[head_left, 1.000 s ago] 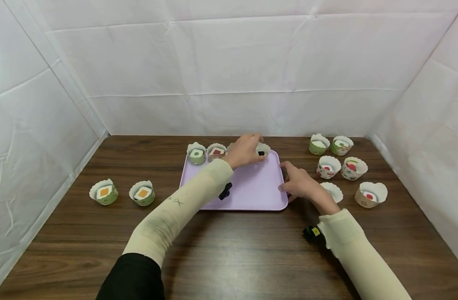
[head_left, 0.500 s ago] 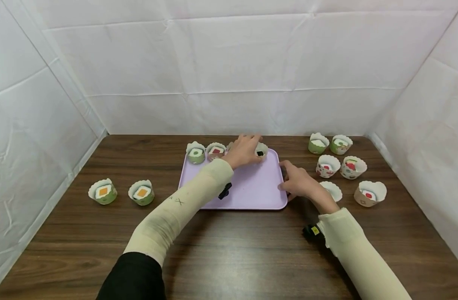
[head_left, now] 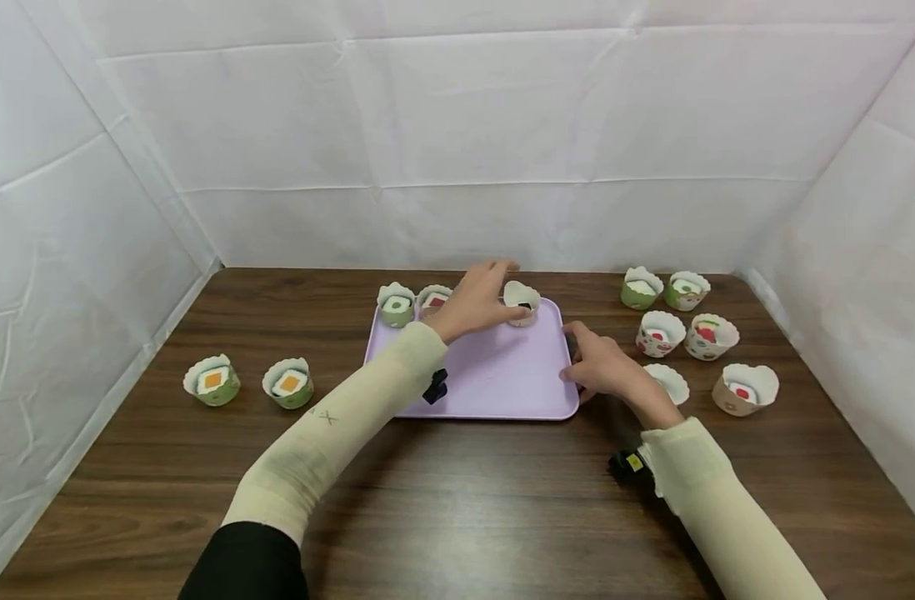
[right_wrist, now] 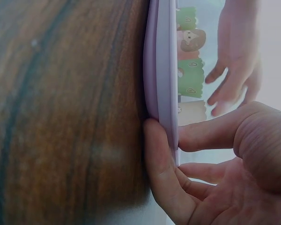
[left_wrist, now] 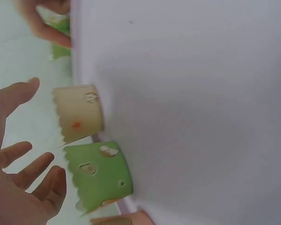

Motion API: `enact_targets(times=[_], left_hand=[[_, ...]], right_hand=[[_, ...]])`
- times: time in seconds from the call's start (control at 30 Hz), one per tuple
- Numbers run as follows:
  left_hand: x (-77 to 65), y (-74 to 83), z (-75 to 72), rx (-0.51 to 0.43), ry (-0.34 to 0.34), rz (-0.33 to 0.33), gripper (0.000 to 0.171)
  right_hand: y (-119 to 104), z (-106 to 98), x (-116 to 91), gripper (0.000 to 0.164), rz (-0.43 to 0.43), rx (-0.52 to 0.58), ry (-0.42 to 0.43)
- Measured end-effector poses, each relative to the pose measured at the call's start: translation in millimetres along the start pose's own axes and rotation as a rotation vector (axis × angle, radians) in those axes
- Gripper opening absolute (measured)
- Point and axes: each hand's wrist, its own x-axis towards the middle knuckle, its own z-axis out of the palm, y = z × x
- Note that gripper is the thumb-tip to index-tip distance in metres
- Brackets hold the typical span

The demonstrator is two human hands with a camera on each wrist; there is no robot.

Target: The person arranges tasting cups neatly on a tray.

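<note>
A lilac tray [head_left: 495, 383] lies on the table with paper baking cups along its back edge. My left hand [head_left: 472, 304] hovers over that row, fingers spread and holding nothing. Just right of it stands a beige paper cup [head_left: 522, 303] with a black-marked piece inside. In the left wrist view, a green paper cup [left_wrist: 100, 173] stands beside the beige one; my hand hides it in the head view. Farther left are another green cup [head_left: 396, 306] and a cup with a red-marked piece [head_left: 433, 300]. My right hand [right_wrist: 210, 159] pinches the tray's right rim between thumb and finger.
On the left stand two green cups with orange-marked pieces, the outer cup [head_left: 212, 381] and the inner cup [head_left: 288, 383]. Several more paper cups, including a red-spotted cup [head_left: 660, 335], stand right of the tray; my right arm partly covers one. White sheeting [head_left: 472, 125] encloses the table.
My left hand has let go of the beige cup and drawn back slightly to the left, fingers spreading. The cup stays on the tray; the right hand keeps its place.
</note>
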Motion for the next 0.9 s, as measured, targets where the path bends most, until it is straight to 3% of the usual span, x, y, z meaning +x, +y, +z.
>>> enact_targets(times=[0.2,0.4,0.5,0.9], left_hand=[[-27.1,-5.5,-15.5,-0.121,0.058,0.018,0.072],[-59.4,-19.6,-35.7,-0.170,0.124,0.016,0.067],[-77.0,-30.8,-47.0,-0.183,0.157,0.022,0.065],[-142.4,-74.6,-90.6,-0.161,0.263,-0.084,0.052]], right_hand=[[-0.3,-1.6,0.6,0.078,0.007,-0.001,-0.004],[-0.6,-0.2,2.1,0.079,-0.008,0.001,-0.008],[-0.4,0.1,2.3,0.078,-0.012,0.002,-0.011],[2.2,1.0,2.3,0.079,-0.016,0.018,-0.004]])
